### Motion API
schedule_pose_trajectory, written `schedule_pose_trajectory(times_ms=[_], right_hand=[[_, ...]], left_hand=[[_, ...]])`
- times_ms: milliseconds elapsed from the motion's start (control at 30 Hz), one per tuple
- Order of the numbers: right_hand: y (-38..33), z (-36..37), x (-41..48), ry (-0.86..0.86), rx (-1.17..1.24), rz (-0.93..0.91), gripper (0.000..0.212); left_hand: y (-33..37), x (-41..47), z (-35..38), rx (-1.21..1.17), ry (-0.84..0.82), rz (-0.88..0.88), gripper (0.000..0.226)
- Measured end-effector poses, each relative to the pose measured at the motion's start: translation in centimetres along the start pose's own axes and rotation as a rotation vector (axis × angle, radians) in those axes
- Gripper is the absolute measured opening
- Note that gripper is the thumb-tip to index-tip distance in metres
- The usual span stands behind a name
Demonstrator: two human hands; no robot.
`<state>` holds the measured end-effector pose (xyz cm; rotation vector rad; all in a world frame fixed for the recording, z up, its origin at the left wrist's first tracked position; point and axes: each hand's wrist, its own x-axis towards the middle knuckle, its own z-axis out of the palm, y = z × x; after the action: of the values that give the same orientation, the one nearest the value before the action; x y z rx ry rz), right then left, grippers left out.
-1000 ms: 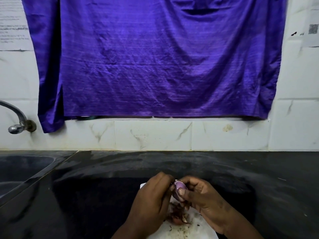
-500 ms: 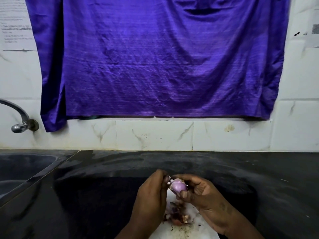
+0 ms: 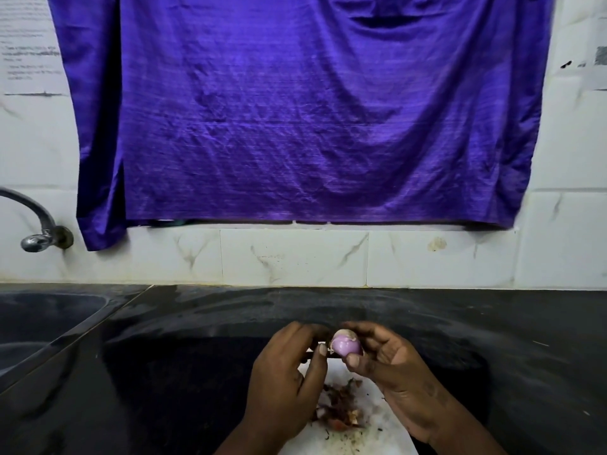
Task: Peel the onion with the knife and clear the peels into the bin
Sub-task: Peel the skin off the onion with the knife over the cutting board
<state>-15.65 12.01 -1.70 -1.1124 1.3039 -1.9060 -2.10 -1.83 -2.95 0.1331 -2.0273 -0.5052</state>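
- Onion (image 3: 345,345): small and pale purple, mostly bare, with a scrap of lighter skin on its top. It is held up above the far edge of the white board (image 3: 364,436), not resting on anything.
- Right hand (image 3: 394,372): clamped on the onion. The thumb (image 3: 354,360) presses from below and the curled fingers wrap over the top and far side, with the palm turned up toward the camera.
- Left hand (image 3: 282,382): just beside the onion on its left. The fingers are curled and the thumb tip is drawn in against them, pinching a dark strip (image 3: 333,354) that reaches toward the onion's lower edge. Most of the strip is hidden, so whether it is the knife cannot be told.
- Peels (image 3: 341,408): a loose reddish-brown heap lying on the board, between the two wrists and below the onion. Small dark flecks are scattered on the board around it.
- Board: lies flat on the black countertop (image 3: 492,339) at the near edge, partly covered by both forearms.
- Sink (image 3: 39,323): set into the counter at far left, with a metal tap (image 3: 36,224) on the wall above it.
- Wall (image 3: 295,257): white marbled tiles. A wide purple cloth (image 3: 295,110) hangs over most of it, and a printed paper sheet (image 3: 26,44) is stuck at upper left, its text too blurred to read.
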Motion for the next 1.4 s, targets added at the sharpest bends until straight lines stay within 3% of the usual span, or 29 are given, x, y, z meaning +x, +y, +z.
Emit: schedule_pose_trajectory(times_ms=[300,633,767,1000,1200,1400], right_hand=[[-0.4,0.4,-0.2,0.056,-0.158,-0.004,0.041],[0.5,0.5,0.2,0.039,-0.105,0.013,0.059],[0.8,0.6,0.3,0.032,-0.115,-0.02,0.041],[0.5,0.8,0.1,0.047,-0.096,-0.023,0.035],[0.4,0.8,0.0,0.049,-0.085,-0.032,0.035],[0.4,0.9,0.1,0.08,-0.103,-0.058,0.039]], left_hand=[[-0.4,-0.1,0.4,0.028,-0.065,0.049,0.026],[-0.3,-0.1,0.5,-0.015,-0.141,0.084,0.016],[-0.4,-0.1,0.5,0.069,-0.19,0.118,0.019],[-0.1,-0.2,0.7,0.23,-0.253,0.193,0.028],[-0.2,-0.3,1.1,0.249,-0.198,0.243,0.041],[0.1,-0.5,1.5,0.202,-0.078,0.171,0.025]])
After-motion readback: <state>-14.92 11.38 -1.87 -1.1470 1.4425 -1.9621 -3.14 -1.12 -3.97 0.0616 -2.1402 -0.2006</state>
